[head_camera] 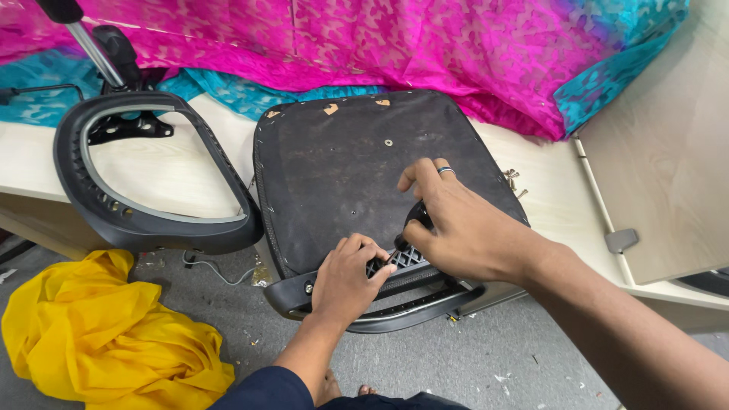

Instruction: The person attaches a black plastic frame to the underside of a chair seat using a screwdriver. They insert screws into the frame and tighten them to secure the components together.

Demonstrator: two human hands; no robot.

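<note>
- Head view: upturned chair seat (364, 175) lies underside up on the tabletop (547, 175), its front edge hanging over toward the person.
- Right hand (463, 228): fingers clenched round a black screwdriver handle (417, 215). Shaft runs down-left from the fist; tip meets the black plastic bracket (395, 285) at the seat's near edge.
- Left hand (345, 277): fingers curled on the bracket, touching it just left of the tip. This hand is nearer the fastening point.
- Bracket's long axis follows the seat edge, crosswise to the shaft.
- Chair back frame (144, 190) lies left, apart. Yellow cloth (99, 334) on the floor; pink fabric (380, 45) behind.
</note>
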